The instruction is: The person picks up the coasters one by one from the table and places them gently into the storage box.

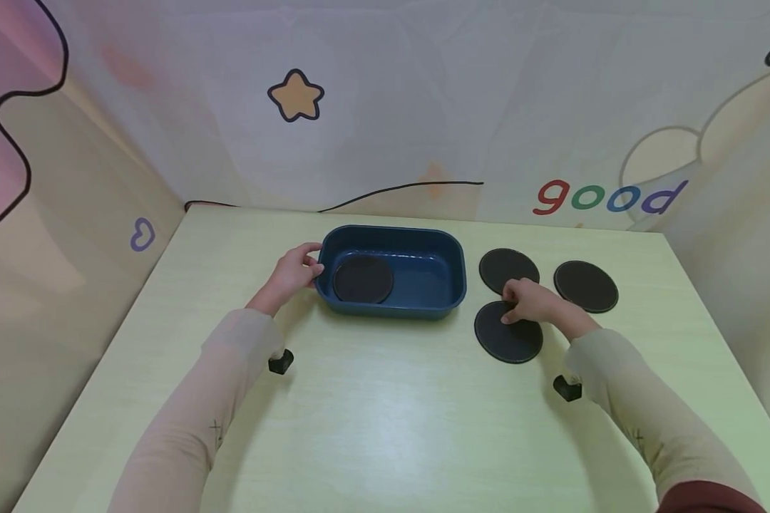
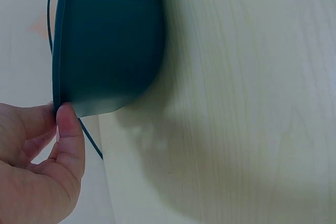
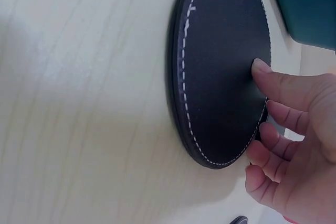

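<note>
On the table stands a dark blue rectangular plastic basin [image 1: 423, 281] with rounded corners, one round black coaster [image 1: 363, 279] lying inside at its left. My left hand [image 1: 295, 274] pinches the basin's left rim between thumb and fingers; the left wrist view shows the thumb on the rim of the basin [image 2: 110, 40]. To the right of the basin, my right hand [image 1: 531, 301] grips the far edge of a black coaster [image 1: 508, 342]. White stitching runs round this coaster [image 3: 223, 72] in the right wrist view, its top under the thumb, the other fingers curled at its edge.
Two more black coasters lie close by: one just behind my right hand [image 1: 507, 265] and another farther right [image 1: 586, 286]. A printed cloth [image 1: 385, 107] hangs behind the pale wooden table [image 1: 385, 406] and along both sides.
</note>
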